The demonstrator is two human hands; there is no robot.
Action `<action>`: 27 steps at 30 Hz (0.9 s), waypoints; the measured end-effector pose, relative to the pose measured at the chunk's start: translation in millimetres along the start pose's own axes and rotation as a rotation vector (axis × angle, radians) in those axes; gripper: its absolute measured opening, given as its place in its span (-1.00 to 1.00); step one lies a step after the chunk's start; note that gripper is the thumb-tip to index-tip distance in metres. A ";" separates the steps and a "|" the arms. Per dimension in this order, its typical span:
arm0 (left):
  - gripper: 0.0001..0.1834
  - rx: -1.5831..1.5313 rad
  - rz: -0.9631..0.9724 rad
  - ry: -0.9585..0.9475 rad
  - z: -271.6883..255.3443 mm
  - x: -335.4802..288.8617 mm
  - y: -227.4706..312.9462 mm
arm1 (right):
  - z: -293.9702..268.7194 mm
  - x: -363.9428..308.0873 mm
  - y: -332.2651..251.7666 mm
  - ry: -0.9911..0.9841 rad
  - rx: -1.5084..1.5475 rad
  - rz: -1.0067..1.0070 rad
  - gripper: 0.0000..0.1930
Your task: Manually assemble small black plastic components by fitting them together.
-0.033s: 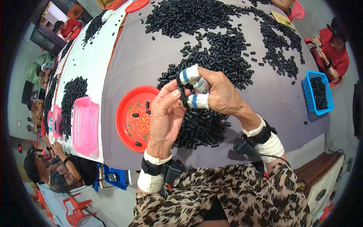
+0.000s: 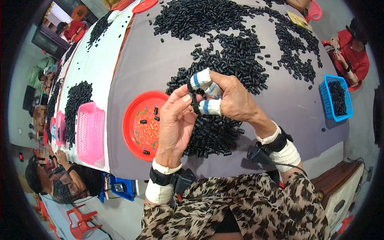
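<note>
Over the table, my left hand (image 2: pixel 175 126) and my right hand (image 2: pixel 237 99) meet at a small black cylindrical part (image 2: pixel 195 98). The left thumb and fingers pinch it from the left. White finger sleeves with blue bands (image 2: pixel 205 107) cover my right thumb and a finger, which close on it from the other side. Fingers partly hide the piece, so its exact kind does not show. Just behind and below the hands spreads a heap of like black parts (image 2: pixel 216 138). A round red tray (image 2: pixel 132 142) beside the left hand carries several of them.
More black parts (image 2: pixel 200 18) cover the far table. A blue basket (image 2: pixel 323 96) holding parts stands at the right, near a person in red (image 2: pixel 358 60). On the left are a pink basket (image 2: pixel 90 140) and another person's arm (image 2: pixel 76 176). Loose parts lie scattered across the grey cloth (image 2: pixel 136 60).
</note>
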State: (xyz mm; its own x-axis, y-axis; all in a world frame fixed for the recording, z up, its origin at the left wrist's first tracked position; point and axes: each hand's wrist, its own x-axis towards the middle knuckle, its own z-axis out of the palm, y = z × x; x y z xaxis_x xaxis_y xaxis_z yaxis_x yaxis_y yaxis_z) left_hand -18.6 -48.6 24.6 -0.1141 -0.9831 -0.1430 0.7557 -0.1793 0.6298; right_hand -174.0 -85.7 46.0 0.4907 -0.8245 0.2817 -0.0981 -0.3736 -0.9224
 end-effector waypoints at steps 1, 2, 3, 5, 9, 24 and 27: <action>-0.73 0.014 -0.006 0.000 0.0 0.4 -0.8 | -0.2 -0.6 0.7 0.001 0.000 0.001 -0.70; -0.73 0.014 -0.008 0.000 -0.2 0.9 -1.9 | -0.1 -1.4 1.5 0.007 0.013 0.015 -0.70; -0.74 0.013 -0.006 -0.007 -0.8 1.3 -3.4 | -0.2 -2.1 2.5 0.014 0.025 0.029 -0.70; -0.75 0.015 -0.011 -0.021 -1.2 2.0 -4.5 | -1.0 -3.4 5.6 0.023 0.064 0.010 -0.70; -0.78 0.055 -0.009 -0.033 -0.6 2.3 -4.5 | 2.1 -4.6 16.0 0.036 0.138 -0.028 -0.71; -0.74 0.002 0.034 -0.086 -2.1 4.2 -6.5 | 1.4 -7.5 11.3 0.101 0.159 0.000 -0.66; -0.70 0.020 0.042 -0.088 -4.4 3.2 -2.3 | 0.8 -6.4 10.7 0.095 0.112 0.014 -0.63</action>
State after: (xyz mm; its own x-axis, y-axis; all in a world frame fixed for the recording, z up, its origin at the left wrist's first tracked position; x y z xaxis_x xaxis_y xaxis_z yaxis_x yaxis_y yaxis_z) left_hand -17.9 -51.1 19.3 -0.1393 -0.9891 -0.0485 0.7483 -0.1372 0.6490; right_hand -177.5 -84.1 34.2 0.4052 -0.8679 0.2875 -0.0047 -0.3164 -0.9486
